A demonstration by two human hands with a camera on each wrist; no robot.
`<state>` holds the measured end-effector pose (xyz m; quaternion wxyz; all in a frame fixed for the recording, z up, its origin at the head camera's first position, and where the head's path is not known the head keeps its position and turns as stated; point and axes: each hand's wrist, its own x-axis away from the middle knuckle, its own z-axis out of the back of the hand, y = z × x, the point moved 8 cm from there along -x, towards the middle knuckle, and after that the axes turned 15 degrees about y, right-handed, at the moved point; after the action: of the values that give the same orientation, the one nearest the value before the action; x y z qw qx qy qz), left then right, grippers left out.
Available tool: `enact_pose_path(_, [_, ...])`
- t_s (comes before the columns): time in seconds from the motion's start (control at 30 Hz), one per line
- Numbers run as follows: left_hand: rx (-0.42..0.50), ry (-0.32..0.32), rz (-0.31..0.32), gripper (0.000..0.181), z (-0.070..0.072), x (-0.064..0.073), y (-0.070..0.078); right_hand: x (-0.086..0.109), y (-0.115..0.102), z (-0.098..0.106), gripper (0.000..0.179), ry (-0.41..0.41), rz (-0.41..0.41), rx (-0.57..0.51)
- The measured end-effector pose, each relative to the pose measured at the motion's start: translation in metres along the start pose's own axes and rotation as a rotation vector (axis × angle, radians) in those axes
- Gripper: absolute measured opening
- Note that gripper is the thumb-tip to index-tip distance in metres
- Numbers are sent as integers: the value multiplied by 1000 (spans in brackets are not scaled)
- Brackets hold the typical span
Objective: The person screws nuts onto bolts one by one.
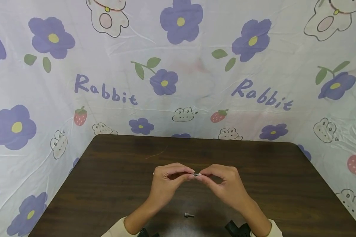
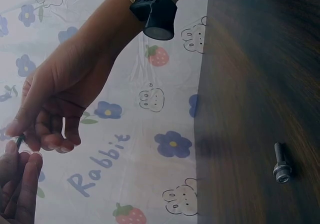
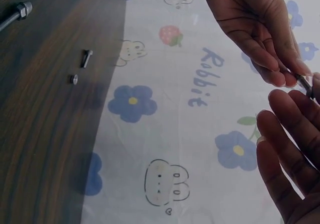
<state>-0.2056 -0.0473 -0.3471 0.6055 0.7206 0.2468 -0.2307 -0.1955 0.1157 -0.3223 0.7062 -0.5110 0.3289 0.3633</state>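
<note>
Out over the table, both hands meet fingertip to fingertip at a small, slim metal screw (image 1: 196,174). My left hand (image 1: 163,184) pinches its left end between thumb and forefinger; my right hand (image 1: 226,182) pinches its right end. Fingertips cover much of the screw, so its thread and head are mostly hidden. In the right wrist view its dark end (image 3: 310,91) shows between the fingers. On the table below the hands lies a larger bolt (image 1: 189,215) with a ring around its shank by the head, seen closer in the left wrist view (image 2: 282,166).
In the right wrist view, a smaller screw (image 3: 87,58) and a little nut (image 3: 74,79) lie on the dark wooden table (image 1: 106,184), apart from the larger bolt. A patterned cloth (image 1: 195,59) hangs behind the table and along its sides.
</note>
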Motion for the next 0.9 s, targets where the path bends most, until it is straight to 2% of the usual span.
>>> enact_pose_path(0.23, [-26,12,2,9,1,-1,0,-1,2,-1,20,-41,-27,-1])
enact_pose_path(0.5, [-7,12,-2,9,0,0,-2,-5,-1,3,38,-23,8,-21])
enact_pose_path(0.73, [4,16,8,10,0,-1,-1,-6,-6,3,34,-7,66,-45])
enact_pose_path(0.9, [-1,9,3,10,0,0,-1,-4,-3,2,26,-17,51,-34])
